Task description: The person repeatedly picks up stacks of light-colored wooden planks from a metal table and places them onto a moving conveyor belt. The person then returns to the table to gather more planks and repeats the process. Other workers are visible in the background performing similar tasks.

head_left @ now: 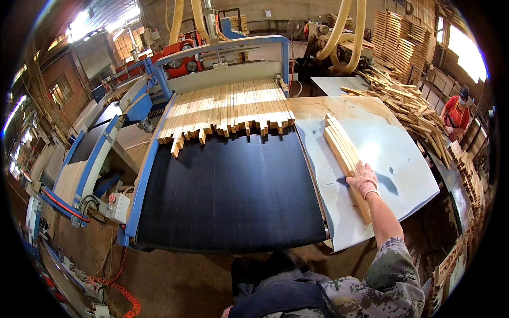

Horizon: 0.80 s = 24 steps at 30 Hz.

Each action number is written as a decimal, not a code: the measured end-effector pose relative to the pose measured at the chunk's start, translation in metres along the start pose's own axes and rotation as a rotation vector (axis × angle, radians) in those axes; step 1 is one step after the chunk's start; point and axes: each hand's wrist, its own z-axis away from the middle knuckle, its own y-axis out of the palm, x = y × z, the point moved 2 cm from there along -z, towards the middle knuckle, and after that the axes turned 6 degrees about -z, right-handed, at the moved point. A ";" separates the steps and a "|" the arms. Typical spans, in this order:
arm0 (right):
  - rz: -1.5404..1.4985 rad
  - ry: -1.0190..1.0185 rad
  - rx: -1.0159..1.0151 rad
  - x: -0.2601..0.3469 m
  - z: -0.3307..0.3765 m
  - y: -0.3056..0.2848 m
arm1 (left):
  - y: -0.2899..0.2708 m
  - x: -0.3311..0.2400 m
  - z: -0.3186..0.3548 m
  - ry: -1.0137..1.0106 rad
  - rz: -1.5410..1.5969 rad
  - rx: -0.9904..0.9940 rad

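Note:
My right hand (363,180), in a pale pink glove, lies across a small bundle of long wooden strips (340,142). The thumb rests on the bundle's left side and the fingers on its right, gripping it. These strips lie side by side on a pale sheet-covered side table (395,196). Of my left hand (227,312) only a pink sliver shows at the bottom edge; its fingers are hidden. To the left of the bundle, a row of wooden strips (225,106) with uneven near ends lies on the black conveyor belt (228,191).
A blue machine frame (222,42) spans the belt's far end. Loose wooden sticks (403,100) are heaped beyond the side table, with stacked wood (403,42) behind. Another person in red (457,114) is at the far right. A red coiled hose (124,297) lies lower left.

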 end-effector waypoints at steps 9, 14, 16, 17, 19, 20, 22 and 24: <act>-0.007 -0.066 -0.050 0.003 -0.004 0.013 | 0.003 -0.003 -0.019 0.040 -0.152 -0.039; -0.036 -0.090 -0.071 -0.002 -0.004 0.016 | -0.019 -0.029 -0.035 0.186 -0.580 -0.045; -0.044 -0.110 -0.061 0.003 -0.004 0.015 | -0.021 -0.041 -0.042 0.168 -0.687 -0.009; -0.044 -0.105 -0.065 0.002 -0.005 0.016 | -0.023 -0.046 -0.046 0.181 -0.709 -0.027; -0.040 -0.084 -0.061 0.004 -0.006 0.018 | -0.017 -0.055 -0.045 0.203 -0.719 -0.071; -0.036 -0.068 -0.058 0.003 -0.005 0.017 | -0.014 -0.059 -0.044 0.215 -0.729 -0.091; -0.037 -0.064 -0.046 0.006 -0.004 0.014 | -0.008 -0.063 -0.042 0.196 -0.631 -0.059; -0.027 -0.057 -0.035 0.010 0.000 0.009 | -0.003 -0.064 -0.040 0.168 -0.519 -0.036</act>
